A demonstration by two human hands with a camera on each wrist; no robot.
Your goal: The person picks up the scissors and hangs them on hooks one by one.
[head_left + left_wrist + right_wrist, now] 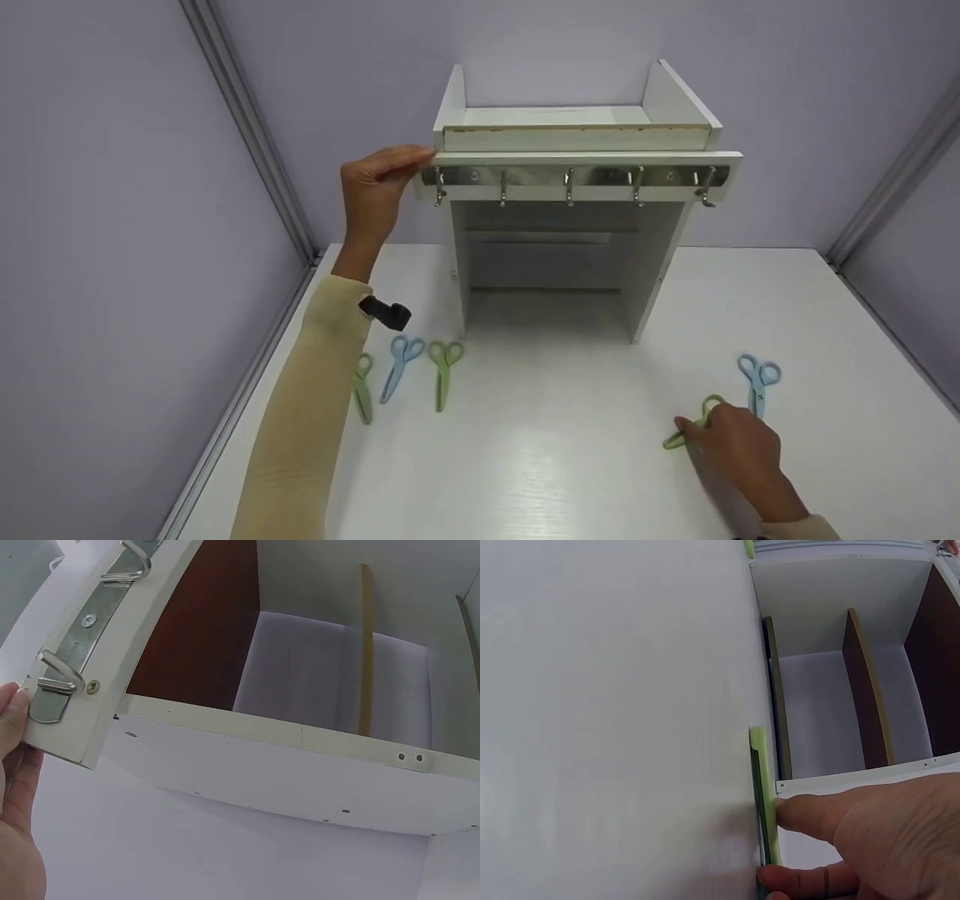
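Showing five scissors on the white surface [555,450]: three lie in a row at the left, namely a green pair [363,390] partly hidden behind the left sleeve, a blue pair [399,364] and a second green pair [444,369]; two lie at the right, a blue pair [759,381] and a green pair under the hand [694,427]. The right hand [739,446] rests on that last pair, fingers curled over its handles, so that only a handle loop and the blade end show; in the right wrist view the thumb and a finger pinch the green edge [763,802]. The left hand [379,187] grips the left end of the hook rail [577,180] on the white shelf unit [570,225], fingertips on top of the board. Five metal hooks [568,187] hang from the rail; the left wrist view shows only two of them [64,675], the upper one cut off by the frame. A black strap [386,311] sits on the left forearm. The right forearm is cut off at the lower frame edge.
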